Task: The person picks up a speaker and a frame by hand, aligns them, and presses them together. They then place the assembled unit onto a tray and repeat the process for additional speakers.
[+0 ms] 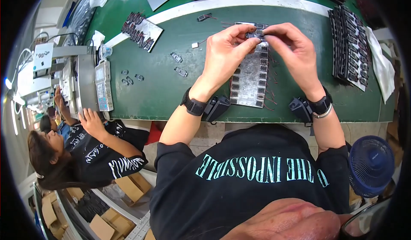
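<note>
My left hand [222, 51] pinches a small black rectangular part [253, 35] between thumb and forefinger. From the other side my right hand [295, 47] closes its thumb and fingertips on the same part's right end; its finer details are too small to make out. Both hands are above the far end of a grey-white board [248, 86] on the green table. Along the board's two long edges sit rows of similar small black parts, thin dark-red wires trailing off its right side. The hands hide some of the board's far end.
Loose black parts [181, 72] lie left of my hands, near a small white block [195, 45]. A loaded board [150, 31] lies farther left. Stacked boards [349, 47] and white cloth [381, 71] are right. A keypad device [102, 86] and a co-worker [92, 150] are left; a blue fan [371, 166] is lower right.
</note>
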`<state>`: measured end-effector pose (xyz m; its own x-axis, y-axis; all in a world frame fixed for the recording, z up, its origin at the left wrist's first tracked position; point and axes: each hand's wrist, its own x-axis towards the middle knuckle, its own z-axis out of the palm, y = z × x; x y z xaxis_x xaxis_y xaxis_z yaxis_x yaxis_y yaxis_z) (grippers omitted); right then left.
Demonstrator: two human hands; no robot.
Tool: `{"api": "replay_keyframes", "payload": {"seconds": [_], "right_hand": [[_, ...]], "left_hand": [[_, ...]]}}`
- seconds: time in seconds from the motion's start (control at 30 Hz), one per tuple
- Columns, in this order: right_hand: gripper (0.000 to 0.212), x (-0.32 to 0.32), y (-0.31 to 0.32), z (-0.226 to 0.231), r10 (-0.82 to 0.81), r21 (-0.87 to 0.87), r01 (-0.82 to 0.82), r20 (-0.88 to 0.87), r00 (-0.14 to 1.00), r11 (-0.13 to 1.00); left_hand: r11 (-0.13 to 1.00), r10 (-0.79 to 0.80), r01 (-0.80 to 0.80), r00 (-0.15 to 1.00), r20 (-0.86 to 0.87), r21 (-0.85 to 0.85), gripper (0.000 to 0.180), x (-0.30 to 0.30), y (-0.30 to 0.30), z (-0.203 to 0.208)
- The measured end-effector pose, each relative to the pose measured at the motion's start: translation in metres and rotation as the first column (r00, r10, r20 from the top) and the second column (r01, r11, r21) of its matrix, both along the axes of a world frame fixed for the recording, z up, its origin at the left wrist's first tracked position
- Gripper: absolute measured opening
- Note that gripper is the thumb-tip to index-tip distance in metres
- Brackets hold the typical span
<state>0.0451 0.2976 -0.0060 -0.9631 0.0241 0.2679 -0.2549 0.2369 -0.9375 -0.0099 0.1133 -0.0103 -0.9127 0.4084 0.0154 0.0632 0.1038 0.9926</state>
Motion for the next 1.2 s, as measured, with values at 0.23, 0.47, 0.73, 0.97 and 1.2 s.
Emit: {"api": "replay_keyframes", "payload": {"seconds": [0.23,0.47,0.73,0.97,1.2], "right_hand": [[0.015,-0.001,-0.003,-0.005,-0.074,-0.041,0.077,0.072,0.995,0.996],[0.014,-0.004,0.007,-0.015,0.028,-0.131,-0.006,0.161,0.986,0.991],[0.016,-0.011,0.023,-0.018,0.286,-0.365,-0.178,0.268,0.920,0.914],[0.017,-0.011,0.028,-0.018,0.343,-0.324,-0.251,0.268,0.900,0.912],[0.016,-0.014,0.030,-0.020,0.378,-0.261,-0.307,0.295,0.878,0.915]], "left_hand": [[0.999,-0.041,0.042,0.998,-0.055,0.012,0.032,0.003,0.005,-0.007],[0.995,-0.067,0.058,0.991,-0.119,-0.083,0.035,0.005,0.005,-0.004],[0.981,-0.141,0.116,0.977,-0.161,-0.154,0.045,0.007,0.008,0.000],[0.972,-0.162,0.121,0.967,-0.198,-0.203,0.051,0.008,0.007,0.002],[0.952,-0.219,0.164,0.954,-0.203,-0.258,0.053,0.008,0.005,0.005]]}}
